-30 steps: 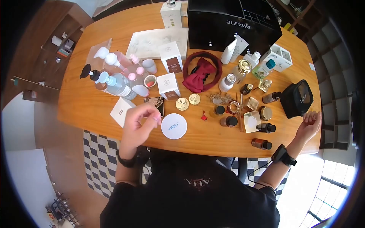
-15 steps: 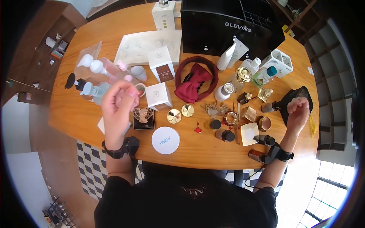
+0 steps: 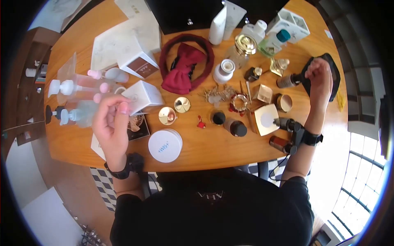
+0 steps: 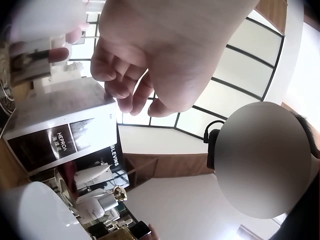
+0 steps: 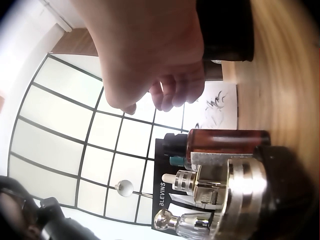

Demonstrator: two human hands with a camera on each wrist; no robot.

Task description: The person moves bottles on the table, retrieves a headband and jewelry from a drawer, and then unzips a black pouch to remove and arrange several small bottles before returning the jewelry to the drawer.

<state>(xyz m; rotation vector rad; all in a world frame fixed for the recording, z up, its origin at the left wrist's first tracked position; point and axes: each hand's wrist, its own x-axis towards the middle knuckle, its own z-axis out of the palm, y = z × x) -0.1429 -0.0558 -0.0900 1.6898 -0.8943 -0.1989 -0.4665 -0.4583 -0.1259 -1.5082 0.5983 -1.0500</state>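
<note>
A: How does the white carton (image 3: 144,96) look?

B: Upright, box-shaped, pale-topped, with a dark lower panel lettered HEPROA in the left wrist view. It stands just right of the left hand (image 3: 111,125)'s fingertips; contact cannot be determined.

A: And the hands?

B: The left is half open, fingers loosely curled, gripping nothing visible. The right hand (image 3: 320,80) is likewise loosely curled and empty, in front of the black pouch (image 3: 335,76). The round white container (image 3: 164,145) lies right of the left hand, nearer the body.

A: What differs from the preceding frame?

B: The gap then visible between left fingertips and carton has closed in the head view.
</note>
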